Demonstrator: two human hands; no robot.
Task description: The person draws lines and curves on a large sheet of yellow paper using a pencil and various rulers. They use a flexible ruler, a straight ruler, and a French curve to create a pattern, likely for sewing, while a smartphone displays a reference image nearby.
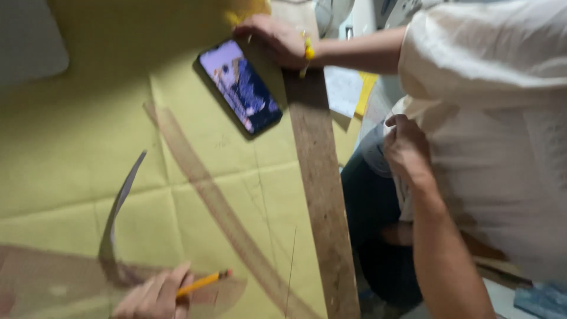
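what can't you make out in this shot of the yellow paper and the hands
- Head view: the hand holding the yellow pencil is cut off by the bottom edge; which of the wearer's hands it is cannot be told.
- The phone screen is too blurred to make out.
- Pencil lines on the yellow paper are faint and smeared.
- The other person's hand at the white shirt: what it grips is hidden.

My R hand (155, 294) sits at the bottom edge of frame, left of centre, only partly in view, wrist and forearm cut off. Back of hand faces up, blurred. Fingers (177, 276) curled and bunched together, pointing up and to the right, closed in a writing-type grip on a pencil (204, 282) that sticks out to the right from under them. Thumb not visible. Hand held low, near flat. My L hand and arm aren't in shot.
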